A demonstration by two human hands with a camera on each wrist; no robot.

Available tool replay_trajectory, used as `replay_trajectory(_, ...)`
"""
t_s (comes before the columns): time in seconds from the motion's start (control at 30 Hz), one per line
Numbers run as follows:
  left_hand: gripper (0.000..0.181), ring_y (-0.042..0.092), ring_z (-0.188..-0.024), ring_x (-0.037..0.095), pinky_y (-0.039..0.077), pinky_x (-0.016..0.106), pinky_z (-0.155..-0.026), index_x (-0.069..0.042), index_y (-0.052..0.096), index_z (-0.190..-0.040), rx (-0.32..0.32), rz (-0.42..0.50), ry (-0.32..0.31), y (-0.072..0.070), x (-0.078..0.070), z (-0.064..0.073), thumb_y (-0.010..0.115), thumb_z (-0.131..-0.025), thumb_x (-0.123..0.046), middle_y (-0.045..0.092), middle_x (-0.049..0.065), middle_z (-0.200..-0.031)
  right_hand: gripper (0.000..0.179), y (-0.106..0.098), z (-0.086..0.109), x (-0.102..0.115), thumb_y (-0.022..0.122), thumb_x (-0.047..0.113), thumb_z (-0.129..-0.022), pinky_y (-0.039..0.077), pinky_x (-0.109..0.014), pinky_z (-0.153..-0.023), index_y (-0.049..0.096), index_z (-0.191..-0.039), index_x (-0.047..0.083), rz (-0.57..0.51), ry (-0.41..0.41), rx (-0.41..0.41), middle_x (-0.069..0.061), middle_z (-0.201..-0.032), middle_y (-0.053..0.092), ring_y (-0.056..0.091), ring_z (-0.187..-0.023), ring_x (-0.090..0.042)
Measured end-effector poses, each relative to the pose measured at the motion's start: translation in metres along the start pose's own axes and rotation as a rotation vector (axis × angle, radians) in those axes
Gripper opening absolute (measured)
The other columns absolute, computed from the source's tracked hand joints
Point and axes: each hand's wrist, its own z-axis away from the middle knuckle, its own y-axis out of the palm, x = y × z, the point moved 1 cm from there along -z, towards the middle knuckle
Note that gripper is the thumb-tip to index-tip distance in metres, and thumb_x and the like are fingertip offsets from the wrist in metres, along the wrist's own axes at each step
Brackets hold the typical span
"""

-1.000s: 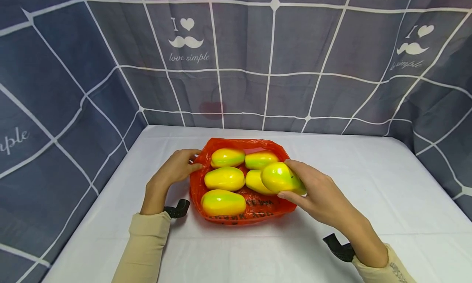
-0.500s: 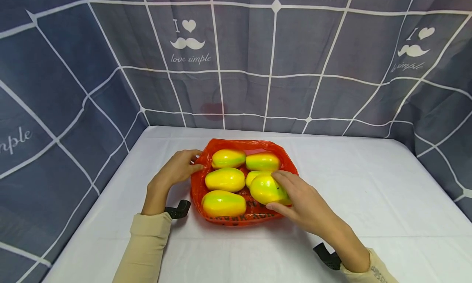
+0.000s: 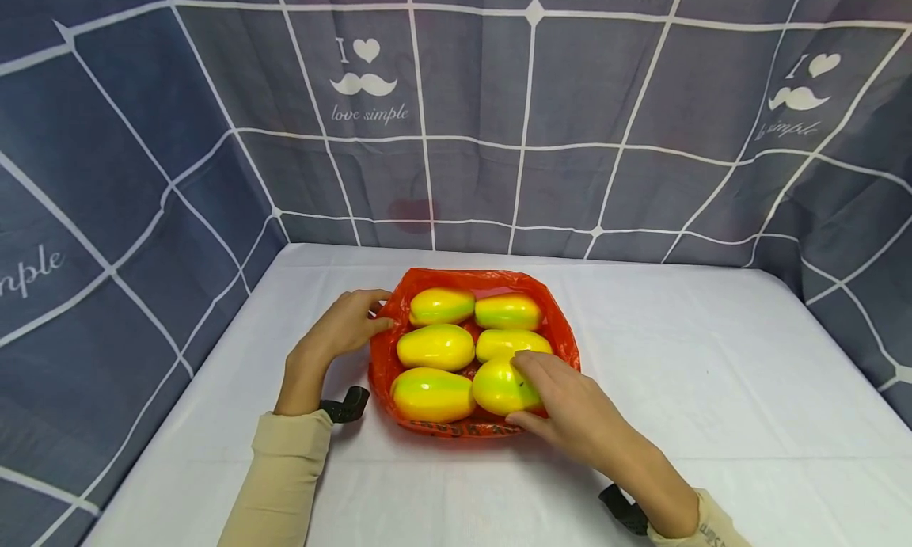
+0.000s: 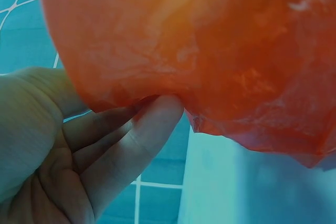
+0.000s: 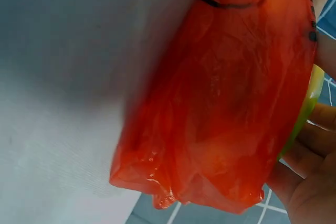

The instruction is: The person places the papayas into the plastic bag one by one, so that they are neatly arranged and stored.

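A red plastic bag (image 3: 563, 337) lies with its mouth spread wide, and several glossy yellow-green papayas (image 3: 435, 347) sit inside in two columns. At the bag's left edge, my left hand (image 3: 342, 323) pinches the rim between thumb and fingers. The left wrist view shows those fingers against the thin red plastic (image 4: 236, 66). My right hand (image 3: 577, 408) reaches in from the right and grips the front right papaya (image 3: 502, 387) between thumb and fingers. That papaya is low in the bag beside the front left papaya (image 3: 432, 395); its right end is hidden by the hand.
A white cloth (image 3: 712, 357) covers the table under the bag. Dark grey curtains with white grid lines (image 3: 470, 183) stand behind and at both sides. Each wrist wears a black strap device (image 3: 345, 404).
My right hand has moved left and toward me, bringing the papaya down into the bag's front right space. The middle right papaya now shows more. My left hand has stayed at the rim.
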Motion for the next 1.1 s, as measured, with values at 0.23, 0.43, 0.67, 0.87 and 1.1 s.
replay_trajectory(0.23, 0.041, 0.063, -0.100, 0.034, 0.055, 0.044, -0.086, 0.001, 0.059, -0.131, -0.008, -0.007, 0.014, -0.001, -0.001, 0.000, 0.067, -0.093, -0.011, 0.067, 0.019, -0.113, 0.066, 0.004, 0.003, 0.001, 0.082, 0.040, -0.080, 0.050, -0.047, -0.094, 0.057, -0.131, 0.005, 0.014, 0.014, 0.029, -0.010, -0.130, 0.058, 0.057, -0.118, -0.028)
replay_trajectory(0.43, 0.041, 0.063, -0.099, 0.033, 0.055, 0.044, -0.086, 0.001, 0.059, -0.131, -0.002, -0.002, 0.005, -0.002, -0.001, 0.000, 0.067, -0.093, -0.012, 0.067, 0.019, -0.112, 0.063, 0.007, 0.003, 0.001, 0.081, 0.040, -0.081, 0.051, -0.045, -0.093, 0.059, -0.130, 0.007, 0.021, 0.013, 0.035, -0.007, -0.126, 0.057, 0.057, -0.115, -0.025)
replay_trajectory(0.67, 0.041, 0.063, -0.100, 0.033, 0.055, 0.044, -0.086, 0.001, 0.059, -0.131, -0.001, 0.000, 0.008, -0.001, -0.001, 0.000, 0.067, -0.093, -0.012, 0.067, 0.019, -0.113, 0.060, 0.009, 0.002, 0.001, 0.080, 0.040, -0.082, 0.053, -0.036, -0.084, 0.061, -0.128, 0.007, 0.039, 0.011, 0.051, -0.005, -0.117, 0.055, 0.054, -0.099, -0.018)
replay_trajectory(0.87, 0.040, 0.063, -0.100, 0.034, 0.055, 0.044, -0.086, 0.001, 0.060, -0.131, 0.001, -0.002, 0.015, -0.001, -0.001, 0.000, 0.067, -0.093, -0.012, 0.067, 0.018, -0.113, 0.060, 0.012, 0.002, 0.001, 0.079, 0.041, -0.082, 0.051, -0.032, -0.078, 0.060, -0.128, 0.006, 0.040, 0.019, 0.069, -0.002, -0.110, 0.053, 0.050, -0.091, -0.014)
replay_trajectory(1.1, 0.041, 0.063, -0.101, 0.034, 0.055, 0.044, -0.086, 0.001, 0.060, -0.131, 0.000, -0.004, 0.011, 0.000, -0.001, 0.001, 0.067, -0.093, -0.012, 0.067, 0.018, -0.113, 0.058, 0.013, 0.003, 0.002, 0.079, 0.039, -0.083, 0.051, -0.032, -0.078, 0.060, -0.127, 0.006, 0.035, 0.011, 0.081, -0.001, -0.109, 0.053, 0.050, -0.092, -0.014)
